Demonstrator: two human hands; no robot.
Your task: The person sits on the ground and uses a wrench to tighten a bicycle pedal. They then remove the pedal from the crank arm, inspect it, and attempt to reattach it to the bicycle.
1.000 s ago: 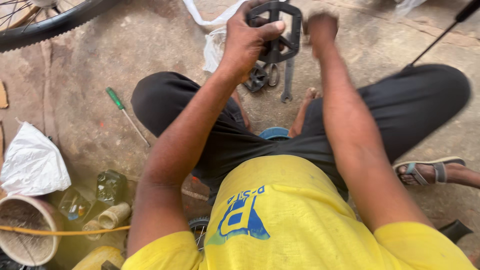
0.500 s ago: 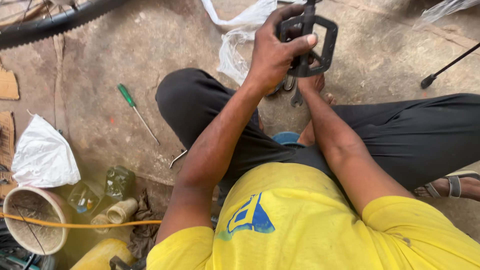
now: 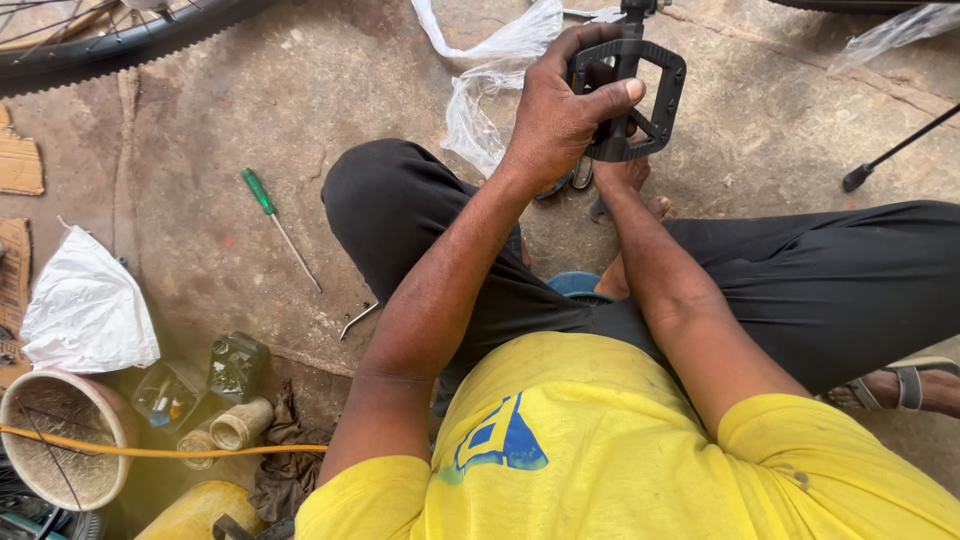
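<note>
Left hand: the left hand (image 3: 555,115) is wrapped around the black bicycle pedal (image 3: 640,95), fingers curled over its near edge and the thumb laid flat across its face.
Right hand: the right hand (image 3: 622,172) sits just under the pedal and is mostly hidden behind it and the left hand; whether its fingers are closed or spread cannot be told.
Pedal: a flat black platform frame with open cut-outs, held upright at the top of the view, above the person's knees and off the ground.
Wrenches: metal tools (image 3: 575,180) lie on the ground just below the pedal, partly covered by the left wrist.
Plastic wrap: a crumpled clear plastic sheet (image 3: 480,80) lies on the concrete just left of the pedal.
Kickstand: a thin black rod with a rubber foot (image 3: 885,158) rests on the ground well to the right of the pedal.
Screwdriver: a green-handled screwdriver (image 3: 262,196) lies well to the left of the pedal, beyond the person's left knee.
Tyre: a knobbly bicycle tyre (image 3: 130,45) crosses the top corner far left of the pedal.
Clutter: a white bag (image 3: 88,310), a round bowl (image 3: 60,440) and small bottles (image 3: 235,365) sit far below and left of the pedal, beside the person's left elbow.
</note>
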